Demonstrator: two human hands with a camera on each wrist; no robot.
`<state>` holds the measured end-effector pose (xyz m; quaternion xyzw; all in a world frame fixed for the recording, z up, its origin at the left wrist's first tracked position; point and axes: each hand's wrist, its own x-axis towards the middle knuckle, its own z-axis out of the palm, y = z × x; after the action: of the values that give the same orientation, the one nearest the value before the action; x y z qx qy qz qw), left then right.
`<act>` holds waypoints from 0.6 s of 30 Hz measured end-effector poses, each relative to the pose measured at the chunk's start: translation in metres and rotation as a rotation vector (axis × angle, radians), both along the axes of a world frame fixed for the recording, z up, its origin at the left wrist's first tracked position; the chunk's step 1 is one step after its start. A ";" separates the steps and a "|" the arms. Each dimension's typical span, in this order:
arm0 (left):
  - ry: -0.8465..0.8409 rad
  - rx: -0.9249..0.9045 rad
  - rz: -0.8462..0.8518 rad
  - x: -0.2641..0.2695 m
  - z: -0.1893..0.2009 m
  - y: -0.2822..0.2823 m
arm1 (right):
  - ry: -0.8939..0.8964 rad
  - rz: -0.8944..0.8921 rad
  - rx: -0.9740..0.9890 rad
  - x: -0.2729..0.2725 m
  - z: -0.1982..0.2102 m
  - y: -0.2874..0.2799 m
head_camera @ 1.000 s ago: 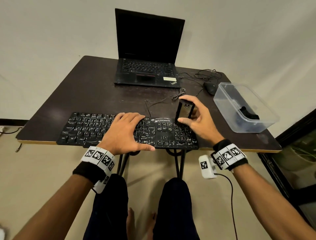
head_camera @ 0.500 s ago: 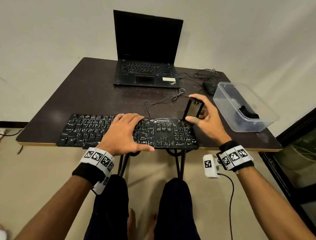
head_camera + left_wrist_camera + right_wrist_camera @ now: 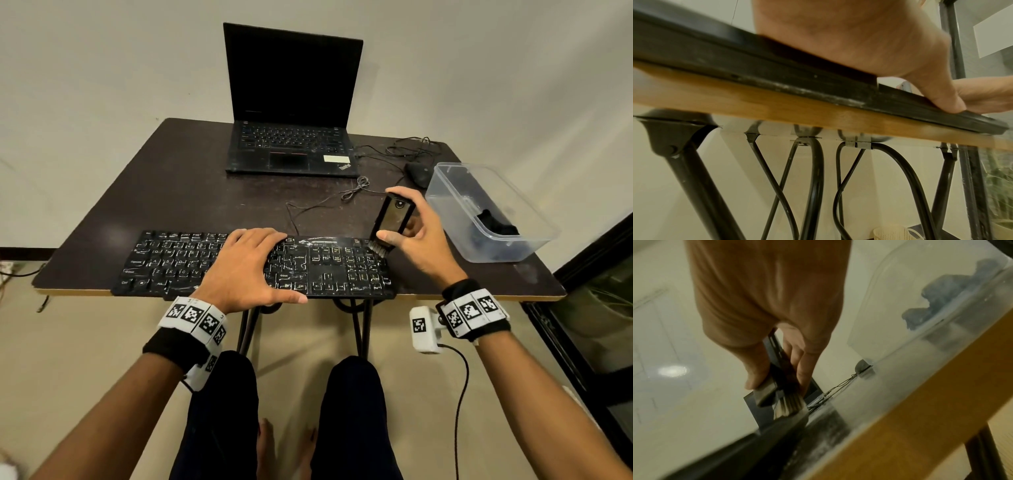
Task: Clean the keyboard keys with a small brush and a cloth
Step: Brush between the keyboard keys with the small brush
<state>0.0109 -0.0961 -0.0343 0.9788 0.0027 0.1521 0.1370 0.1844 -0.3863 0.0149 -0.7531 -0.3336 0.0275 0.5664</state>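
Note:
A black keyboard (image 3: 171,260) lies along the near edge of the dark table (image 3: 191,192). My left hand (image 3: 245,265) lies flat on its middle, fingers straight, thumb at the front edge (image 3: 947,102). My right hand (image 3: 416,236) grips a small flat dark brush (image 3: 394,219) between thumb and fingers, tilted, with its bristles (image 3: 375,247) touching the keys at the keyboard's far right corner. The right wrist view shows the brush (image 3: 781,369) and its bristles (image 3: 788,405) down at the keyboard's edge. A dark cloth (image 3: 496,224) lies in a clear plastic box (image 3: 455,192) to the right.
An open black laptop (image 3: 291,113) stands at the back of the table, with a mouse (image 3: 418,173) and loose cables (image 3: 356,190) to its right. The box sits near the table's right edge. Black metal table legs (image 3: 813,178) run below the front edge.
My right hand has carried the brush to the right along the keyboard's back rows, to the far right corner. The left hand has stayed flat on the keys.

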 end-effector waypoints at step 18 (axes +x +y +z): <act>0.007 0.005 0.002 -0.002 0.001 0.000 | -0.002 0.116 -0.112 -0.009 0.010 -0.005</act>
<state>0.0093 -0.0961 -0.0334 0.9797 0.0038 0.1489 0.1344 0.1758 -0.3909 0.0248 -0.7631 -0.3751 0.0778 0.5205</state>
